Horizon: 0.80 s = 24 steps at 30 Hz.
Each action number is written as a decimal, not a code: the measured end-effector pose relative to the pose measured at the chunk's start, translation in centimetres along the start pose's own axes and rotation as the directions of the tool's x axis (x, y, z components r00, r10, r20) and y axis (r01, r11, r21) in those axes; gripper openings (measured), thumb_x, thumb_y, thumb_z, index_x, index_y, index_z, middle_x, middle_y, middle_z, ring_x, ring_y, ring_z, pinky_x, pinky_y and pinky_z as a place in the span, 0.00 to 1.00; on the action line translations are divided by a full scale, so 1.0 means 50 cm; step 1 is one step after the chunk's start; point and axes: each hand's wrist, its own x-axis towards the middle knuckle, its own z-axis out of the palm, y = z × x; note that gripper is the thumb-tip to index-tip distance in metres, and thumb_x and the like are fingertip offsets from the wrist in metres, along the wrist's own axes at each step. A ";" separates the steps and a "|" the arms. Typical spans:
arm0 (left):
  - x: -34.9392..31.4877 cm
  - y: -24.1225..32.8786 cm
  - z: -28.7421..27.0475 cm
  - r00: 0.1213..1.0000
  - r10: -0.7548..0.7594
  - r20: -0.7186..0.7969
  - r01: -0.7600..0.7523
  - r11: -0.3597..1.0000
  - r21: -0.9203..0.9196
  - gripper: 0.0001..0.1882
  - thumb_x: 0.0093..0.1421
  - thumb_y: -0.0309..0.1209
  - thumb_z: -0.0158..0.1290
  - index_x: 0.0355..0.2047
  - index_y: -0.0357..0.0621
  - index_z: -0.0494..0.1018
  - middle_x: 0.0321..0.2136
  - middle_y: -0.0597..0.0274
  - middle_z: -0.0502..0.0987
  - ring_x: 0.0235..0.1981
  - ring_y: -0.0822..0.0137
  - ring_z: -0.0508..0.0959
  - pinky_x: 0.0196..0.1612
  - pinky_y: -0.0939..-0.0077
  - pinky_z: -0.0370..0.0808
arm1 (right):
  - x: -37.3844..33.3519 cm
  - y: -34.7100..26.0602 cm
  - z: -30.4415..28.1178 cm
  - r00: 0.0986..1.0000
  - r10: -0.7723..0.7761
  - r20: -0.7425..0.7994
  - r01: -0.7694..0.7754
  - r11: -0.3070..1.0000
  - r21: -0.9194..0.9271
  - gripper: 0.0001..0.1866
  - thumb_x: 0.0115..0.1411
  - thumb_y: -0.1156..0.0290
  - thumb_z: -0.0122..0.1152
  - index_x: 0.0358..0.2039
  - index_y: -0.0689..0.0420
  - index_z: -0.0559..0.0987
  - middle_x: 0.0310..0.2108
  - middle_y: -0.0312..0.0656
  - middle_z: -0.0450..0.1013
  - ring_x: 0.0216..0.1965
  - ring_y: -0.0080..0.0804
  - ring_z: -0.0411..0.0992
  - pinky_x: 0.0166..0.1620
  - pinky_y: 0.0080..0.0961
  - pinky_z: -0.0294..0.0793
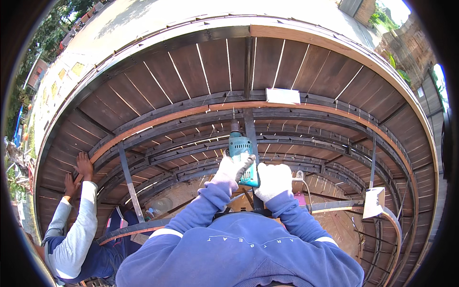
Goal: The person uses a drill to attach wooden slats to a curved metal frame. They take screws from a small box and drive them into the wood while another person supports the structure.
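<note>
A teal power drill is in front of my chest, its chuck and long bit pointing away from me. The bit's tip meets or comes very near the reddish-brown curved strip along the dark frame; contact is hard to tell. My left hand, in a light glove with dark patches, wraps the left side of the drill body. My right hand, in a white glove, is closed at the rear right of the drill, around its handle; the fingers are partly hidden.
Dark curved rails and slatted boards surround me in tiers. At the left, a co-worker's hands press on the strip's end. A white rectangular piece lies on the rail ahead. Another white sheet hangs at the right. Upright bars stand nearby.
</note>
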 end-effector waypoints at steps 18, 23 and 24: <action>0.013 0.043 -0.003 0.999 -0.002 0.046 0.004 1.000 -0.031 0.36 0.57 0.33 0.71 0.59 0.37 0.63 0.48 0.53 0.78 0.46 0.63 0.82 0.51 0.65 0.83 | 0.034 0.011 -0.023 0.999 -0.009 0.045 0.010 1.000 -0.022 0.09 0.55 0.63 0.63 0.35 0.51 0.78 0.25 0.41 0.77 0.31 0.41 0.79 0.42 0.41 0.69; 0.024 0.024 -0.009 0.996 -0.030 0.081 0.041 0.989 -0.140 0.35 0.58 0.33 0.71 0.60 0.38 0.64 0.48 0.55 0.78 0.45 0.64 0.82 0.50 0.66 0.83 | 0.032 0.009 -0.022 0.999 -0.002 0.034 0.003 0.999 -0.036 0.07 0.56 0.64 0.62 0.34 0.51 0.78 0.26 0.42 0.78 0.32 0.41 0.79 0.42 0.40 0.69; 0.026 0.020 -0.011 0.996 -0.030 0.087 0.044 0.987 -0.157 0.35 0.58 0.33 0.71 0.60 0.38 0.64 0.48 0.55 0.78 0.45 0.64 0.82 0.50 0.66 0.84 | 0.032 0.007 -0.024 0.999 -0.001 0.036 0.002 0.999 -0.043 0.07 0.56 0.64 0.62 0.34 0.51 0.78 0.26 0.42 0.78 0.32 0.41 0.79 0.43 0.40 0.69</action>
